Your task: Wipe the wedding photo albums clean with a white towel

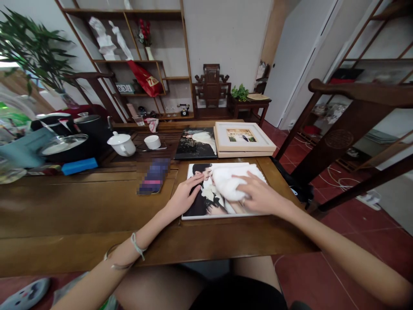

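Observation:
A large photo print [206,202] of a couple lies flat on the wooden table [80,206] in front of me. My left hand [183,196] rests on its left edge with the fingers stretched flat, holding it down. My right hand [258,193] presses a white cloth [227,183] onto the middle of the print, fingers curved over the cloth.
Behind the print lie a dark photo print [196,144] and a cream framed photo box [243,138]. A phone [154,176] lies to the left. A white teapot [121,144], a white cup [152,141], pots and a blue sponge [79,165] stand at the far left. A wooden chair [348,133] stands at the right.

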`<state>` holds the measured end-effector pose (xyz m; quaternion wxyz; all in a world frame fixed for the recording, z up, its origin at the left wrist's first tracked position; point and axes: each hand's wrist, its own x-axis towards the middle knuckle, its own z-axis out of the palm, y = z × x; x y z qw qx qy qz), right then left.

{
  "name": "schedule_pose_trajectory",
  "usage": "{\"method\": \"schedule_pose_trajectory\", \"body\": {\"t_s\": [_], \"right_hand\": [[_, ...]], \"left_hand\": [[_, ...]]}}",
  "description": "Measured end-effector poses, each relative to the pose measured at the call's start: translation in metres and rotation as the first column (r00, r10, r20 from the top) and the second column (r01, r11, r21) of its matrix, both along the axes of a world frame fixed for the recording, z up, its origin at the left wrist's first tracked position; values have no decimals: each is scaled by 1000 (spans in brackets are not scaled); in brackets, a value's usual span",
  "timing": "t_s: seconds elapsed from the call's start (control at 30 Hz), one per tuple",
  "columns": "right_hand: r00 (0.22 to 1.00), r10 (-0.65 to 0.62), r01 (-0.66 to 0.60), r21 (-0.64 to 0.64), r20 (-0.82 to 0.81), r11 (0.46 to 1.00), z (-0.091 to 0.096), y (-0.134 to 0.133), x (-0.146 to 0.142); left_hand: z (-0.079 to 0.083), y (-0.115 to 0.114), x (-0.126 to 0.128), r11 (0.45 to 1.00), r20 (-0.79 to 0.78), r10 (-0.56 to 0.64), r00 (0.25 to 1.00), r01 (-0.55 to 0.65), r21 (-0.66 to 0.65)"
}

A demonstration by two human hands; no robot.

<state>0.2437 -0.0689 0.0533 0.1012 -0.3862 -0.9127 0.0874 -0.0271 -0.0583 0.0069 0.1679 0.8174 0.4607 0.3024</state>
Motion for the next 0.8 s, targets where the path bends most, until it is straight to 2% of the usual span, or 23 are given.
{"method": "schedule_pose_trajectory", "body": {"t_s": [0.17, 0.3, 0.37, 0.47, 0.57, 0.67, 0.73, 0.8], "right_hand": [[990, -141, 140, 55, 7, 989, -6, 55, 22], [981, -194, 193, 63, 6, 979, -10, 58, 26], [985, -170, 168, 81, 30, 983, -10, 45, 22], [985, -147, 141, 67, 90, 988, -8, 10, 13], [978, -172, 173, -2, 118, 985, -3, -34, 3], [984, -113, 129, -109, 141, 986, 3, -74, -7], [987, -60, 84, -163, 149, 983, 6, -88, -11], [990, -43, 66, -176, 135, 982, 7, -91, -14]], "left_hand": [[-1, 1, -1, 1000, 1, -1, 1000, 1, -7], [-1, 0, -1, 1000, -5, -3, 1000, 3, 3], [-1, 0, -1, 1000, -5, -3, 1000, 3, 3], [-1, 0, 0, 1000, 2, 3, 1000, -3, -2], [-1, 0, 0, 1000, 1, 9, 1000, -9, -7], [0, -1, 1, 1000, -3, 8, 1000, -8, -12], [0, -1, 1, 1000, -6, 11, 1000, -11, -13], [1, -2, 1, 1000, -7, 14, 1000, -14, -9]]}}
